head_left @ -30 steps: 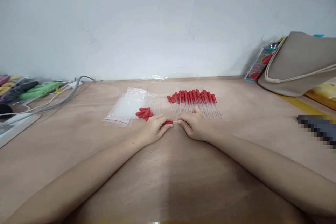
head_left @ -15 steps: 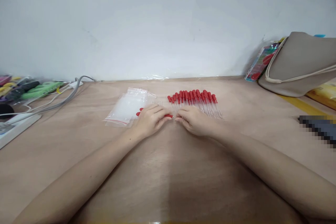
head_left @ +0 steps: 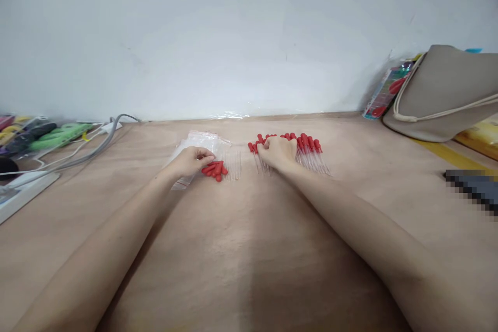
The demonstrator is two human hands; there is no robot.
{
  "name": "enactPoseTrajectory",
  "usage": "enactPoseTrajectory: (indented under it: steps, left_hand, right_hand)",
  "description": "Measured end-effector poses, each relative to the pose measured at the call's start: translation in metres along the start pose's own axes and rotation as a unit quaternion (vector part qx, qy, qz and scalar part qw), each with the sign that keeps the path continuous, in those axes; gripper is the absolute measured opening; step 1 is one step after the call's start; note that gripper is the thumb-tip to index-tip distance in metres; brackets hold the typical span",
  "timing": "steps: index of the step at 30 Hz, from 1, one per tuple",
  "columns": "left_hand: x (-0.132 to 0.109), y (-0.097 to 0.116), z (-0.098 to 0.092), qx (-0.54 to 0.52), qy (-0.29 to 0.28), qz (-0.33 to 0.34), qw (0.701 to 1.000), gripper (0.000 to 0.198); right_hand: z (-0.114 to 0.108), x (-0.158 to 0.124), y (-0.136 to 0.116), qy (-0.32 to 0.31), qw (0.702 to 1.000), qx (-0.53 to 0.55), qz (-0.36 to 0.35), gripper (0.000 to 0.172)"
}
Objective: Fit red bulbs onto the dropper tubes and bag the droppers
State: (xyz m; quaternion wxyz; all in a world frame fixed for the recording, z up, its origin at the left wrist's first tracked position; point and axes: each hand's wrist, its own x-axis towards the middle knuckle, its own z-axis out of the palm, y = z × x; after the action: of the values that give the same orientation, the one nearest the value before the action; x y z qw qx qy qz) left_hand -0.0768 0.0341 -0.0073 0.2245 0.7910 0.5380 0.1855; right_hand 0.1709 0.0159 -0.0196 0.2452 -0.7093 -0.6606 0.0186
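Observation:
My left hand (head_left: 191,160) hovers at the left edge of a small heap of red rubber bulbs (head_left: 216,170), its thumb and forefinger slightly apart with nothing visible between them. Just right of the heap lie several thin clear glass tubes (head_left: 233,166), side by side. My right hand (head_left: 278,150) is at a row of droppers (head_left: 311,153), clear tubes with red bulbs at their far ends. Its fingers are closed on a dropper near the left part of the row, though the hand hides most of it.
Clear zip bags (head_left: 202,140) lie partly under my left hand. At far left are a white power strip (head_left: 29,194), grey cables (head_left: 103,142) and colourful packaged items (head_left: 58,135). A grey bag (head_left: 443,93), a blister pack (head_left: 387,91) and a pixelated dark object (head_left: 472,189) are at right.
My hands have come apart from the middle, where they held a red bulb against a tube. The left moved left, uncovering the bulbs and tubes; the right moved up onto the dropper row.

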Motion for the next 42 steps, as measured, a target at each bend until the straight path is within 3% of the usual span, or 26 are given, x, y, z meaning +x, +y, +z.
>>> enactPoseTrajectory:
  steps: [4, 14, 19, 25, 32, 37, 42]
  left_hand:
    - [-0.003, 0.007, 0.0, -0.034, -0.046, -0.011, 0.998, 0.025]
    - [0.0, -0.003, 0.002, -0.063, -0.053, -0.018, 0.996, 0.024]
    - [-0.001, 0.003, 0.001, -0.034, -0.067, -0.006, 0.997, 0.025]
    - [-0.002, 0.001, 0.005, -0.016, -0.018, 0.0, 1.0, 0.025]
    - [0.0, -0.003, 0.009, 0.002, 0.055, 0.044, 0.998, 0.023]
    - [-0.001, 0.011, 0.015, 0.0, 0.163, 0.038, 0.986, 0.032]
    - [-0.011, 0.033, 0.032, 0.013, 0.237, 0.069, 0.969, 0.023]
  right_hand:
    - [0.008, 0.002, -0.006, 0.0, 0.999, -0.04, -0.019, 0.031]
    - [0.01, -0.002, -0.009, -0.029, 0.996, -0.086, -0.019, 0.034]
    - [0.005, -0.01, -0.015, -0.019, 0.994, -0.092, -0.062, 0.035]
    - [0.01, -0.024, -0.04, -0.065, 0.989, -0.08, -0.102, 0.033]
    - [0.013, -0.02, -0.056, -0.123, 0.989, -0.059, -0.059, 0.027]
    - [0.013, -0.019, -0.062, -0.144, 0.989, -0.029, -0.024, 0.027]
    - [0.009, -0.026, -0.058, -0.107, 0.992, -0.007, -0.059, 0.027]
